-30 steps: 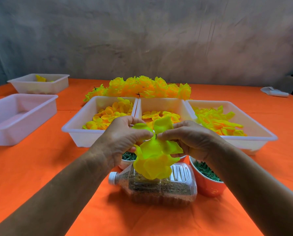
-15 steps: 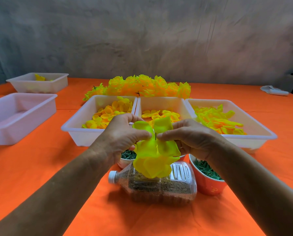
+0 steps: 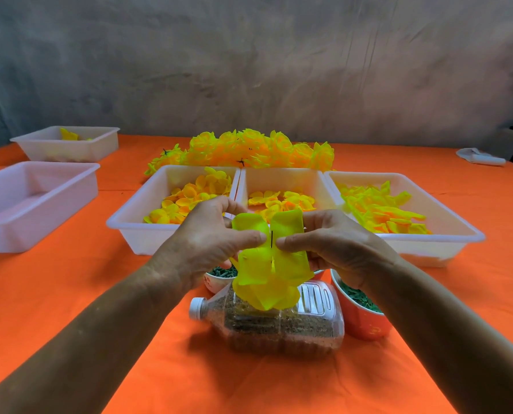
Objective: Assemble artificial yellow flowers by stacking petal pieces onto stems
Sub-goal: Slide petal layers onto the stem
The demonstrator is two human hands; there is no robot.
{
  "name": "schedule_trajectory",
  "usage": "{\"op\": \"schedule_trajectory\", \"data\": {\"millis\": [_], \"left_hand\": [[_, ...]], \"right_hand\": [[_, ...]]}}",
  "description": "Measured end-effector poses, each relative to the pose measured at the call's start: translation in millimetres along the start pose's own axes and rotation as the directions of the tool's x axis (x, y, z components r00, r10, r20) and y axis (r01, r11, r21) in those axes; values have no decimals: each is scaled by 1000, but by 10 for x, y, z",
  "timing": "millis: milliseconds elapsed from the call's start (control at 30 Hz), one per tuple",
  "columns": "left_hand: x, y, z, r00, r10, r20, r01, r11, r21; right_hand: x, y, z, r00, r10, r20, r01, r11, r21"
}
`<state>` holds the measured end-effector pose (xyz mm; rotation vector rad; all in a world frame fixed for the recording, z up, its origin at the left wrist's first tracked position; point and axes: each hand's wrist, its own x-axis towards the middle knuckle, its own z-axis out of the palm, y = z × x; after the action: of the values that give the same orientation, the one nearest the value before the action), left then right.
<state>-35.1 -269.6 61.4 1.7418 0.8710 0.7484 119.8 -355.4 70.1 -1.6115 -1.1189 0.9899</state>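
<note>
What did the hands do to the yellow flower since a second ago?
The left hand and right hand kept pinching the top petal piece and pushed it down the thin dark stem onto the yellow flower, so the layers sit closer together. Nothing was picked up or let go. The trays, bottle and finished flowers stayed put.
</note>
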Motion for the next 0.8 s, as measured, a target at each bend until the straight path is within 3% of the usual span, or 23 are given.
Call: {"op": "schedule_trajectory", "data": {"millis": [800], "left_hand": [[76,24,50,994,-75,83,70,996,60]], "right_hand": [[44,67,60,994,-30,-107,18,994,-107]]}}
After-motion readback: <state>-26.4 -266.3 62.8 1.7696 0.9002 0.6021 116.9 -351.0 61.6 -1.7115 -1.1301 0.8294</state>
